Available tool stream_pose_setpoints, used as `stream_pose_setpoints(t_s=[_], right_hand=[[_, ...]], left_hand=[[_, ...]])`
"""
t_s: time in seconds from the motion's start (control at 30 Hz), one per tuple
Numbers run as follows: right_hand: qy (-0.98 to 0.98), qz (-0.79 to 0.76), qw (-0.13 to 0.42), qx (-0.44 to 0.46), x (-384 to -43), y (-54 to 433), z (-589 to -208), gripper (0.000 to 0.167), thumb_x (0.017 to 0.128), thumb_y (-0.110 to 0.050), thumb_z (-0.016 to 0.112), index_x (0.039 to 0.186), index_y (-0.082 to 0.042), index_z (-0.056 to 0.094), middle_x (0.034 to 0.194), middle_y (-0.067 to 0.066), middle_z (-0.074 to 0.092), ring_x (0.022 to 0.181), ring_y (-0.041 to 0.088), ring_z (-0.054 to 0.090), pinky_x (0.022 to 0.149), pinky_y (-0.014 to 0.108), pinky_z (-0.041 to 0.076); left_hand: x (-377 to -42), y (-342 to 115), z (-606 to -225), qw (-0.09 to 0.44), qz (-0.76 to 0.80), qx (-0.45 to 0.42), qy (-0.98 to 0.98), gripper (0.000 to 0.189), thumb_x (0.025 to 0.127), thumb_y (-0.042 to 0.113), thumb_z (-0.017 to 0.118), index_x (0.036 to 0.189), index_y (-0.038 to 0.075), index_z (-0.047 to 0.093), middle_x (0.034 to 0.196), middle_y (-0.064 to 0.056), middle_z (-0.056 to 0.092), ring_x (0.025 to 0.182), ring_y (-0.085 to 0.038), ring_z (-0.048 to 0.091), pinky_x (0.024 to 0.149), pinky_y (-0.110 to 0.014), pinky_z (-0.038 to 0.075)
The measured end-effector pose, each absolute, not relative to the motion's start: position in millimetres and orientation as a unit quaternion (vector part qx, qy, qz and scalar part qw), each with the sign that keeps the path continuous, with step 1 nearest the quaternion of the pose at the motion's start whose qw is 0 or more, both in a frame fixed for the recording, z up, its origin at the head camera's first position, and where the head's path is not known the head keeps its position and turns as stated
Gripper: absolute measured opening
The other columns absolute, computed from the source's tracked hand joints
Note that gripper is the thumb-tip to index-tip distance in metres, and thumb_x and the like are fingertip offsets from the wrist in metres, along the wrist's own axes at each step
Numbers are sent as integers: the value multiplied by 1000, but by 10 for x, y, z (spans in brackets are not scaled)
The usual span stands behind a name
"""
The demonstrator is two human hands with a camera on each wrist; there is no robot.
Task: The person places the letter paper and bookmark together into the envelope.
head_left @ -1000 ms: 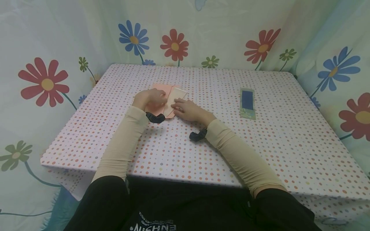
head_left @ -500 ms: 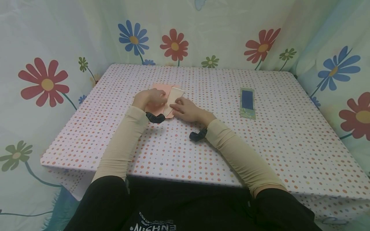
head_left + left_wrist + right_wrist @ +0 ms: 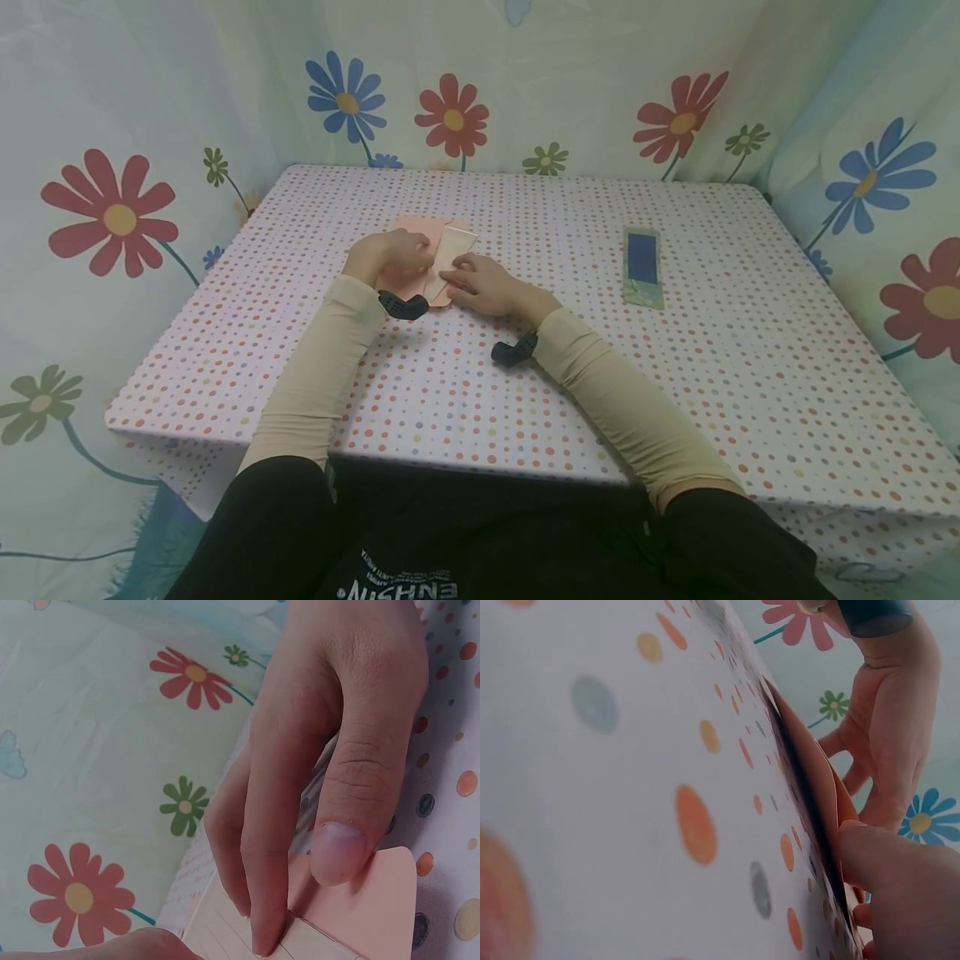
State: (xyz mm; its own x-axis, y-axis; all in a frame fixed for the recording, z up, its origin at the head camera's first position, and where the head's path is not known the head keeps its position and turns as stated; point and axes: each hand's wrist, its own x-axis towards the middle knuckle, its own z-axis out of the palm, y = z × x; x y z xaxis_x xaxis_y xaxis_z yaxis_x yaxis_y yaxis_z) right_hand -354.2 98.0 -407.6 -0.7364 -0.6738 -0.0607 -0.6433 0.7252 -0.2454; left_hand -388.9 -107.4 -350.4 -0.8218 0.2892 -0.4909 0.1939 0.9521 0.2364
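Pale slip askew on pink paper, table left of centre | left hand: fingers straight, touching slip | right hand: at slip, grip undetermined | slip placed; remaining work indeterminable

The right hand presses its thumb to the right side of a layered pink paper, dark shadow lying beneath on the dotted worktop. Leftward, the left hand touches it, before a flowered backdrop.
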Motion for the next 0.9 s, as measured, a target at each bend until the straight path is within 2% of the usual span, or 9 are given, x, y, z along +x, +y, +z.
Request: stream_pose_setpoints(t_s=[0.27,0.6,0.73,0.9], right_hand=[[927,-107,84,-348,-3538,977,-4063,52,100,-45,35,145,-19,42,151,13,31,141,33,25,117,48,17],[927,-86,97,-351,-3530,970,-4064,53,101,-46,32,149,-22,34,159,7,20,146,34,12,119,49,9],[927,-89,99,-351,-3532,972,-4069,55,101,-46,32,150,-22,30,159,7,18,147,33,11,119,49,8],[927,-125,91,-341,-3547,979,-4083,56,99,-48,36,149,-23,32,158,10,17,145,32,17,118,49,14]], left_hand=[[-3914,-1077,-3515,262,88,142,950,64,96,42,32,153,18,17,159,-10,16,146,-28,17,116,-53,19],[-3921,-1084,-3517,268,95,122,951,65,96,46,31,154,21,15,160,-9,12,148,-29,12,116,-55,17],[-3931,-1082,-3515,269,88,129,950,65,95,44,31,154,21,14,161,-10,10,148,-29,10,116,-54,16],[-3940,-1080,-3523,270,88,131,950,65,95,44,32,154,20,15,160,-9,11,148,-28,11,116,-52,17]])
